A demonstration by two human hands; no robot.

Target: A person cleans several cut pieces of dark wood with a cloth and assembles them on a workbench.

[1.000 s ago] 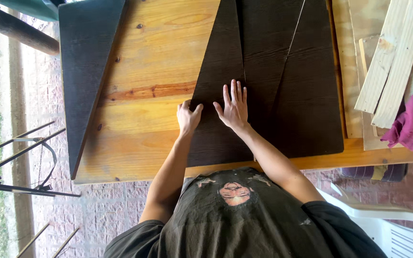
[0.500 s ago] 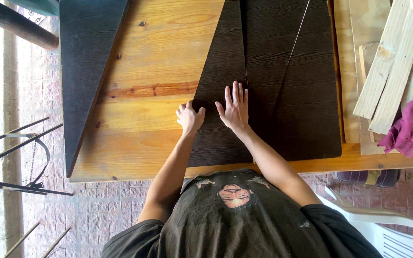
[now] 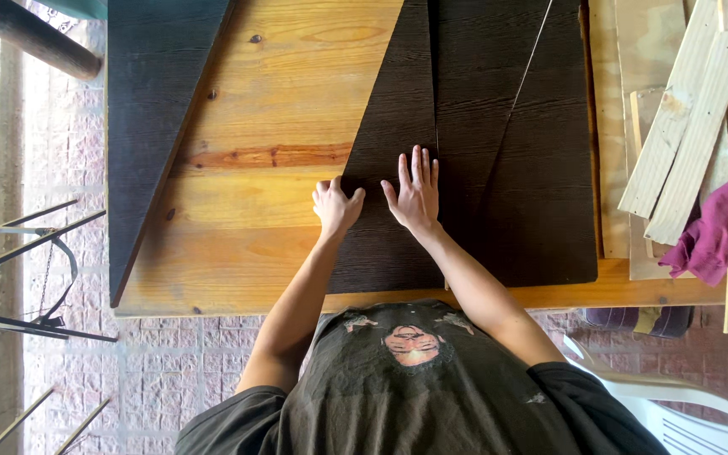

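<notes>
Currently, per the head view:
Left hand (image 3: 336,205): resting at the slanted left edge of the dark triangular panel (image 3: 393,177); fingers curled loosely, thumb sticking out to the right, touching the panel edge.
Right hand (image 3: 415,194): lying flat, palm down, on the same panel; fingers straight and slightly spread, pointing away from the person.
Dark triangular panel: sitting on the wooden table (image 3: 280,109), centre-right; near-black board with coarse raised grain, matte; long thin wedge shape, wide end at the near table edge, tapering away from the person; long axis running roughly near-to-far, leaning slightly right.
Adjacent dark panels (image 3: 524,152): lying just right of it, same black grainy finish, seams between them showing as thin lines; together forming one dark block.
Second dark wedge (image 3: 149,126): lying along the table's left side, well apart from the hands, narrowing toward the near edge.
Wooden table: showing orange varnished pine, knots and a reddish streak.
Pale wood strips (image 3: 684,126): piling up at the right, raw, unpainted.
Pink cloth (image 3: 718,227): draping over those strips.
White plastic chair (image 3: 684,413): showing at bottom right.
</notes>
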